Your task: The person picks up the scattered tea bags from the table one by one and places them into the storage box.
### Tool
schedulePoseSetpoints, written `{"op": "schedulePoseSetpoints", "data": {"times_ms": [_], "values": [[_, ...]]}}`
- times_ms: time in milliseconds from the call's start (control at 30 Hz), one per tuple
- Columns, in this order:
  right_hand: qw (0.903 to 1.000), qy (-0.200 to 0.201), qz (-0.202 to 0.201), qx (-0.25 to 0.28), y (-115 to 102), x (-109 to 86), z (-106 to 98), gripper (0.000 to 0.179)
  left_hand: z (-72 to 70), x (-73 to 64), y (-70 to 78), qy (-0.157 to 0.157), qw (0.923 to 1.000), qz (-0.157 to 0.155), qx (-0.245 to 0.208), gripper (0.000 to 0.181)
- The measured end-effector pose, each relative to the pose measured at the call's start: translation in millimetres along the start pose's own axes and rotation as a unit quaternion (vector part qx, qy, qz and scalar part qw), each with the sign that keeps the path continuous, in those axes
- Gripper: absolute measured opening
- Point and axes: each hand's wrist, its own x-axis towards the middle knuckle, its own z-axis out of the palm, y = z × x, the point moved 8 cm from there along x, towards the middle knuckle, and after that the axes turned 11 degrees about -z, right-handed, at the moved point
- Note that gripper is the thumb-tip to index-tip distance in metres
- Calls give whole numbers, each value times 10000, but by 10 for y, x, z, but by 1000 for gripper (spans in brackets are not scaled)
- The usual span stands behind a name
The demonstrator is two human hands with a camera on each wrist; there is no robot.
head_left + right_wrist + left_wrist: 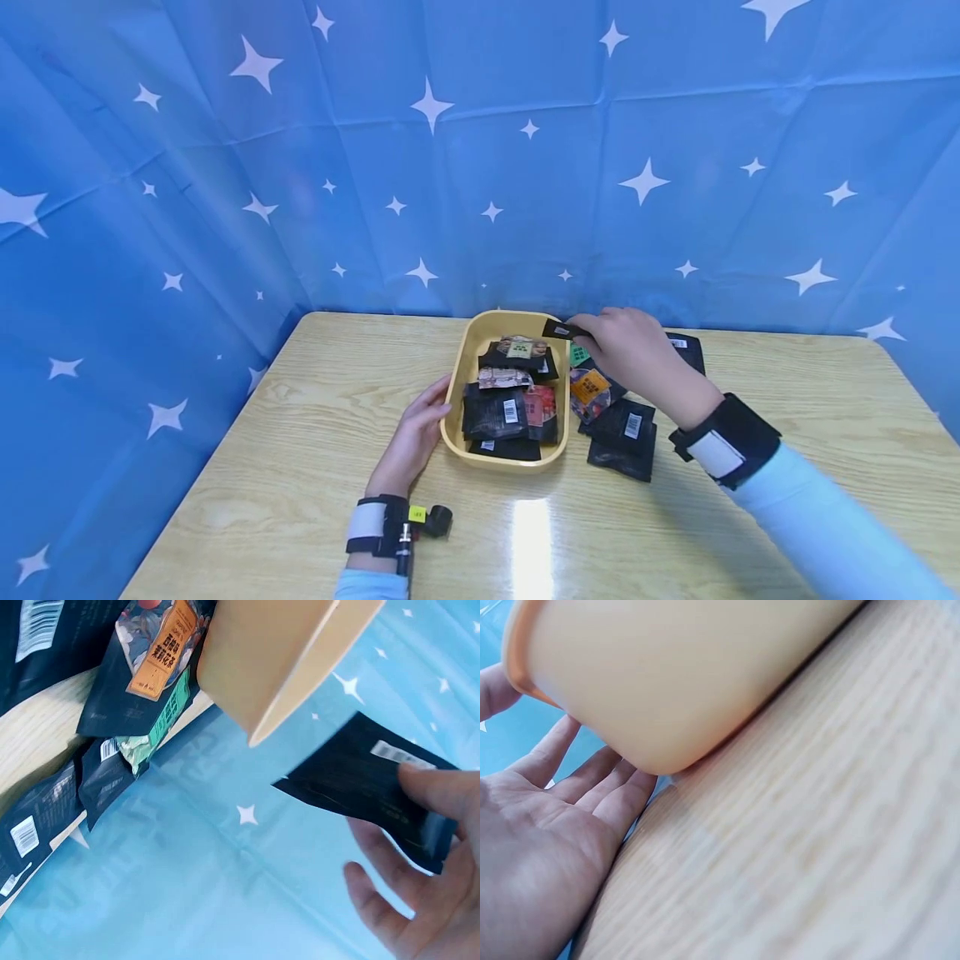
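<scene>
My right hand point(618, 337) pinches a black tea sachet point(352, 787) with a white barcode label, thumb on top and fingers beneath. In the head view that sachet is over the far right rim of a yellow plastic bin point(455, 433). Several tea sachets lie in the bin, among them a black one with a barcode point(491, 415) and a red-labelled one point(542, 408). At the bin's left side is my left hand point(414, 433), its fairly straight fingers against the outer wall and its thumb at the rim. The wrist view shows these fingers point(607, 784) under the rim.
Right of the bin lie more sachets: one with an orange label point(590, 387), a green-labelled one point(579, 355), black ones point(628, 425) overlapping, and another point(688, 350) behind my right wrist. The wooden table point(315, 433) meets a blue star-patterned cloth point(480, 167) at its far edge.
</scene>
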Motion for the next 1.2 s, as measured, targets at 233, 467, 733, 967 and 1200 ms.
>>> {"op": "schedulePoseSetpoints", "data": {"times_ms": [233,467,733,967,1200], "values": [[9991,77,-425,-11,-116,275,82,26,10,25,-9,-25,10000,-2,-61,59],[9977,-260,-589,-206,-275,525,288,24,1,23,-4,-69,10000,27,54,60],[9962,-601,-571,-252,-404,583,576,20,9,6,1,-87,10000,-5,0,61],[9958,-692,-597,-96,-439,526,718,20,39,-8,10,-131,9999,-20,-49,61],[9937,-964,-555,-132,-438,509,773,23,16,-4,-2,-22,10000,-43,-32,60]]}}
